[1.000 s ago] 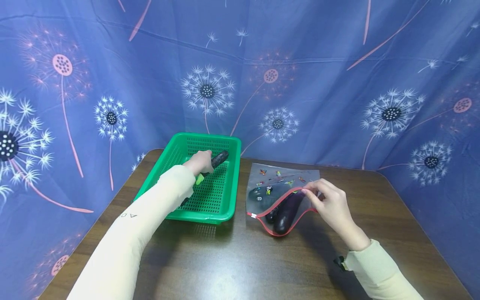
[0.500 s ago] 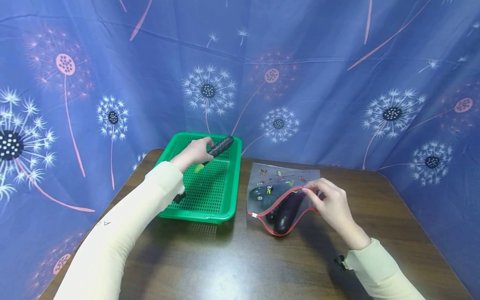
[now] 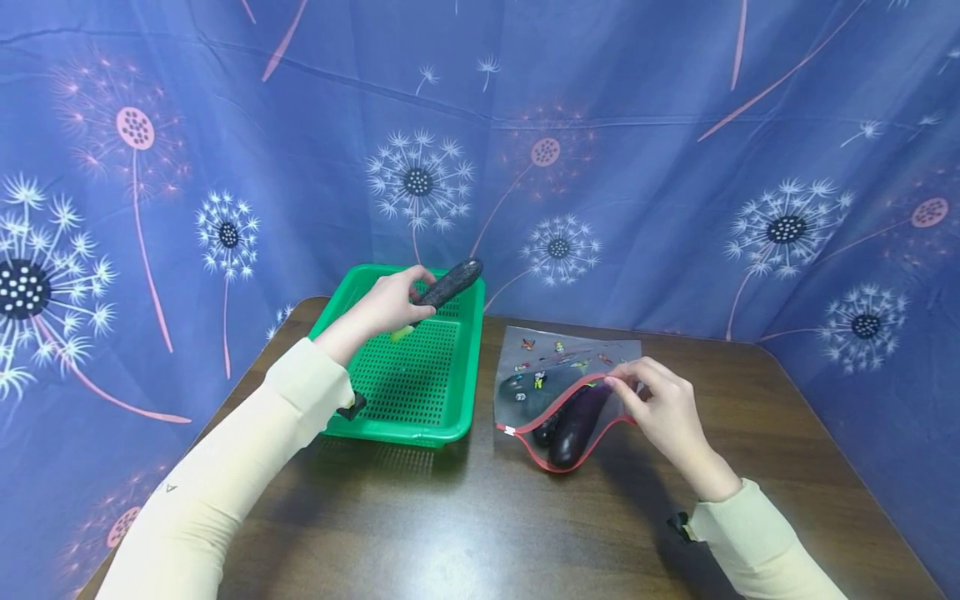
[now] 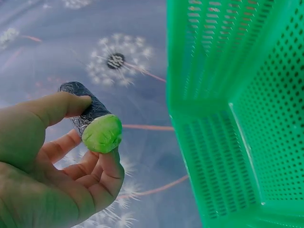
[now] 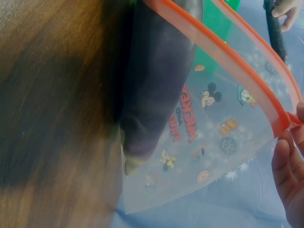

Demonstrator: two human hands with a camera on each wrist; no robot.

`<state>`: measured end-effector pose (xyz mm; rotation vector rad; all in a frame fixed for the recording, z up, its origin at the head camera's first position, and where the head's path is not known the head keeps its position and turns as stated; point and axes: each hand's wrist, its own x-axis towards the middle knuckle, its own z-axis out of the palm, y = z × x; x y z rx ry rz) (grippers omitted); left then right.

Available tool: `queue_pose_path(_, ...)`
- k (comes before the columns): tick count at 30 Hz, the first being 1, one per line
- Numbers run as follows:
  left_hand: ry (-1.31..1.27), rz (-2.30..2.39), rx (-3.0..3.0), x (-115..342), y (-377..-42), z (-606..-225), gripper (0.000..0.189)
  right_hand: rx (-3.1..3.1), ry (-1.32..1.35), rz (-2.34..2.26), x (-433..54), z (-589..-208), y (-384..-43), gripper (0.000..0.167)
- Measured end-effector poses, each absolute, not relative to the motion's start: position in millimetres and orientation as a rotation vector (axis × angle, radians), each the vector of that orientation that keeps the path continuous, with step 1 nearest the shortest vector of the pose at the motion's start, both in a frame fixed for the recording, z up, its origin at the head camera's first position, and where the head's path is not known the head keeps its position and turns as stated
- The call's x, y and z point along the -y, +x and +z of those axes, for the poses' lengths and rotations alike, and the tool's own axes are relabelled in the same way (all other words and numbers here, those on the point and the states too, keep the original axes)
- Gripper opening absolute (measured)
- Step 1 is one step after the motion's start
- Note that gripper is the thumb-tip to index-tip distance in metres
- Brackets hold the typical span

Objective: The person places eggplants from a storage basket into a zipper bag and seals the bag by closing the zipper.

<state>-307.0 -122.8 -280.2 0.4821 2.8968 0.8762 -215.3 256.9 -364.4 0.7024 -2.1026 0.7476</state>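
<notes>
My left hand (image 3: 390,302) holds a dark, rough-skinned cucumber (image 3: 452,282) above the green basket (image 3: 468,392). In the left wrist view, the thumb and fingers grip the cucumber (image 4: 97,107) near its light green end. My right hand (image 3: 660,408) pinches the red rim of a clear zip bag (image 3: 592,348) at its right corner, and the bag's mouth gapes. Inside the bag lies a glossy eggplant (image 3: 579,425), with another dark vegetable (image 3: 543,432) partly hidden beside it. The right wrist view shows the eggplant (image 5: 156,76) through the printed plastic.
A white slider (image 3: 509,431) sits at the left end of the bag's zip. Basket and bag stand side by side on a brown wooden table (image 3: 420,517). Behind them hangs a blue cloth (image 3: 637,208) with dandelion prints.
My left hand has lifted the cucumber up out of the basket, its far end now at the basket's back right corner. The right hand and bag have stayed put.
</notes>
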Motion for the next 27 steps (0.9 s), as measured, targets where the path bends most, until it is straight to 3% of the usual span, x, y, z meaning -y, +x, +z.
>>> queue_pose_path(16,0.821,1.03,-2.901,97.2,-238.9,-279.0,0.04,2.189,0.631,0.725,-255.8,-364.2,-215.4,0.015)
queue_pose_path(27,1.06,0.961,-2.944,66.0,-205.5,-303.2,0.04,2.201,0.619,0.727,-253.6,-363.2,-214.8,0.014)
